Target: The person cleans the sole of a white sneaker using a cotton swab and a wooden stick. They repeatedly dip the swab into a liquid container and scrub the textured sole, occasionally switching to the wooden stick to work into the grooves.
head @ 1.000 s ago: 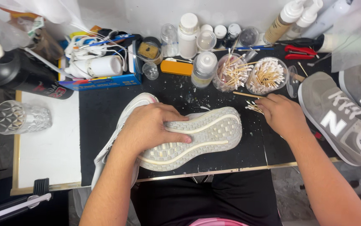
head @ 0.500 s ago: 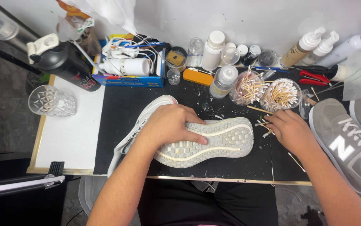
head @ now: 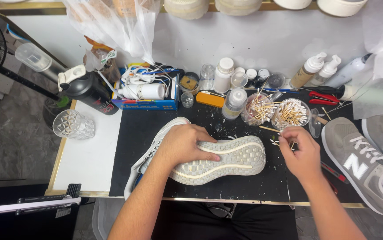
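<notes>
A white sneaker lies sole-up on the black mat. My left hand presses flat on the sole's middle, fingers spread over it. To the right of the shoe's end, my right hand is raised slightly, fingers pinched on a cotton swab. Several loose swabs lie on the mat just left of that hand. Two clear cups of cotton swabs stand right behind it.
A grey sneaker lies at the right edge, a second one behind it. Bottles, jars, red pliers and a blue box line the back. A cut-glass tumbler and black bottle stand at the left.
My right hand has lifted off the mat with a swab pinched in its fingers. The left hand stays on the sole. The camera has tilted up, showing more wall.
</notes>
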